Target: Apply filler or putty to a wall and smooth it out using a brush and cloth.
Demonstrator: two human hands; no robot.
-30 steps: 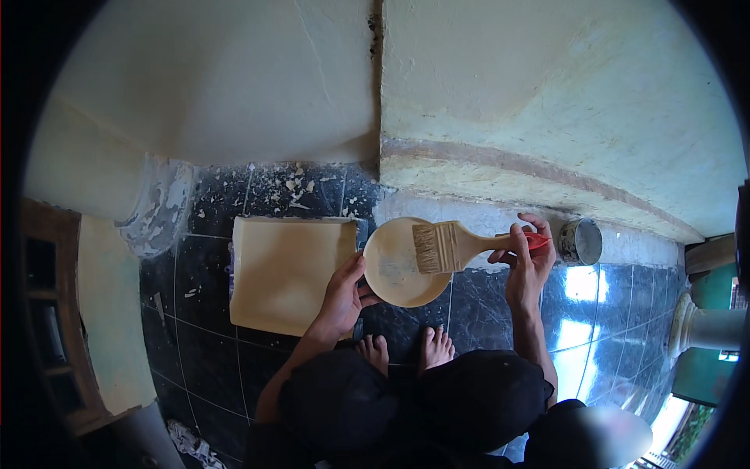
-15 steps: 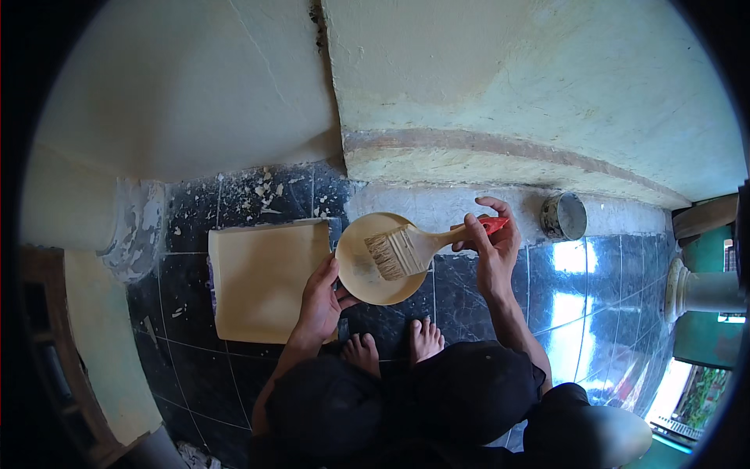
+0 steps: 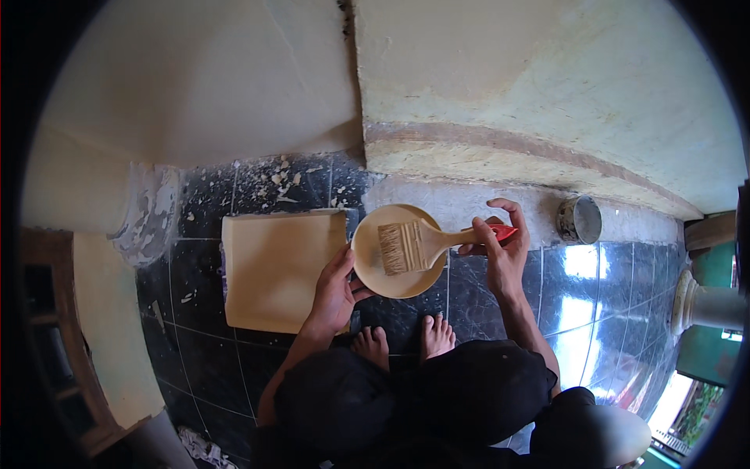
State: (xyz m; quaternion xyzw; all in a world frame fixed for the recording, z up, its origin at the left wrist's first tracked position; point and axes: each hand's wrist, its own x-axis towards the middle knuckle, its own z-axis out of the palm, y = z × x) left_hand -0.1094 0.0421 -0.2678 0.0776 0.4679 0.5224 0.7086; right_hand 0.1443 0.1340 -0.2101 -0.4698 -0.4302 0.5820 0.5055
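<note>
My left hand (image 3: 334, 291) grips the edge of a round, shallow cream dish (image 3: 401, 285), with a pale smudge in its middle. My right hand (image 3: 504, 258) holds a wide paintbrush (image 3: 414, 244) by its handle, red at the tip, with one finger raised. The brush head, coated in cream paint, lies over the dish; whether the bristles touch it I cannot tell. Below and left, a rectangular tray (image 3: 277, 266) filled or coated with cream paint stands on the floor, partly behind my left hand.
A paint-stained cylindrical can (image 3: 576, 219) stands at the wall base (image 3: 500, 148). Flakes (image 3: 289, 180) litter the black tiles (image 3: 195, 289). My bare feet (image 3: 437, 336) are below the dish. A wooden window frame (image 3: 66, 328) is at left, a pale column (image 3: 711, 305) at right.
The brush tilted downward half a second ago and is now more level again. Both hands, with dish and brush, sit a little higher in the picture; the view has shifted slightly.
</note>
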